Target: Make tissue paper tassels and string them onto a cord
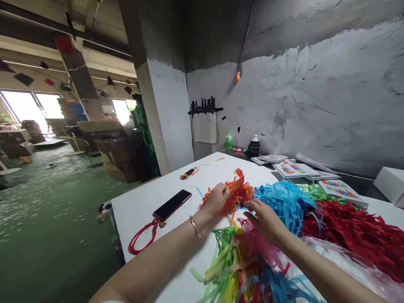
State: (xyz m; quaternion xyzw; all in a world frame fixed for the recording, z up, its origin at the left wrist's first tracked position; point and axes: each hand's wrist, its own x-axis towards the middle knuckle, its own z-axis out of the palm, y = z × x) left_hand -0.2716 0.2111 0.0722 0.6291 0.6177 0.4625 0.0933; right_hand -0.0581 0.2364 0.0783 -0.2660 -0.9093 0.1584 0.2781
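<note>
My left hand (217,198) grips a bunch of orange paper fringe (239,190) lying on the white table (142,206). My right hand (264,219) pinches the same orange fringe at its near edge, fingers closed on the strips. Beside it lie a blue fringe pile (285,201) and a red fringe pile (356,233). A multicoloured fringe bundle (240,265) of green, yellow, pink and blue strips lies under my right forearm. A thin bracelet is on my left wrist.
A dark phone (172,204) with a red cord loop (142,236) lies left of my hands. A small orange-and-black tool (188,173) sits farther back. Printed colour cards (296,169), bottles (228,140) and a white box (389,185) line the wall side. Cardboard boxes stand on the green floor at left.
</note>
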